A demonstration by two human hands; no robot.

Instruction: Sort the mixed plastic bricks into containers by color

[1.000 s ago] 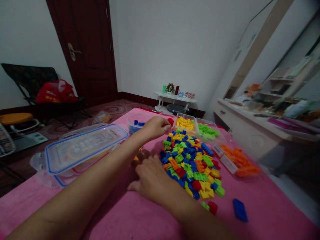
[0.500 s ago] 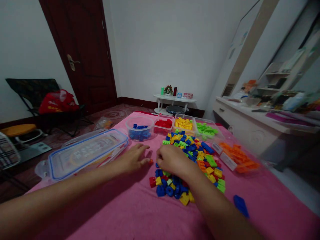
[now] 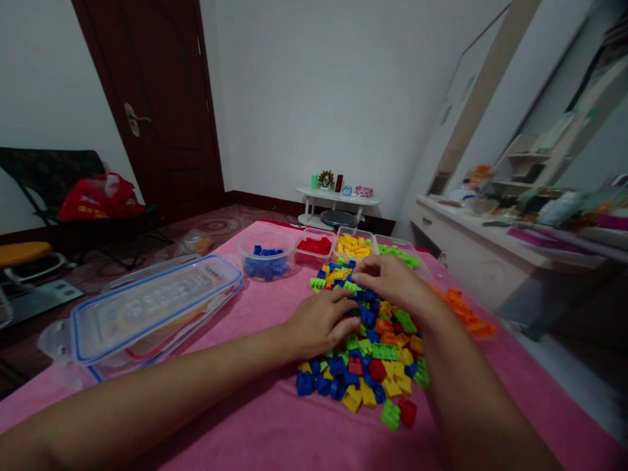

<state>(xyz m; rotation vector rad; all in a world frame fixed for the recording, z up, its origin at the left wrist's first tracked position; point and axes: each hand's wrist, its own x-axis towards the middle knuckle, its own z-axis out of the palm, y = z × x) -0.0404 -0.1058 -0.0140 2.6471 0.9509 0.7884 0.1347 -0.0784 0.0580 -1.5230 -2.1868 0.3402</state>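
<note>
Cloth: a pink cloth (image 3: 235,418) covers the table.
Brick pile: mixed blue, yellow, red, green and orange bricks (image 3: 373,366) are heaped mid-cloth, between the forearms.
Left hand: the left hand (image 3: 321,320) lies palm down on the pile's left edge, fingers stretched flat, gripping nothing.
Right hand: the right hand (image 3: 392,281) rests on the pile's far part, fingers curled down; whether they pinch a brick, I cannot tell.
Lids: stacked clear lids (image 3: 157,304) lie left, well apart.
Far row: a round tub (image 3: 244,252) of blue bricks, a red box (image 3: 307,260) and a yellow box (image 3: 360,232).
</note>
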